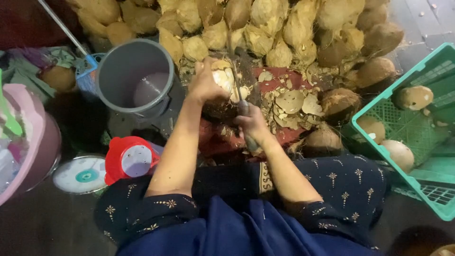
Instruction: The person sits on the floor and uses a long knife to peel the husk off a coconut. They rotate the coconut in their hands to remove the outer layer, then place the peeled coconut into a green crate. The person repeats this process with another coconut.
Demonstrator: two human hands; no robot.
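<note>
My left hand [204, 85] grips a partly shelled coconut [223, 78] and holds it on a dark block over a red cloth [277, 80]. A heavy knife [238, 85] is gripped by the handle in my right hand [251, 124], its blade resting against the coconut's pale exposed side. Broken shell pieces [291, 102] lie scattered to the right of the coconut.
A pile of husked coconuts [265, 23] fills the back. A grey bucket [135, 76] with liquid stands at left, a red-rimmed jug [130, 159] and a round scale [80, 174] nearer me. A green crate [417, 128] at right holds peeled coconuts. A pink basin [28, 147] is far left.
</note>
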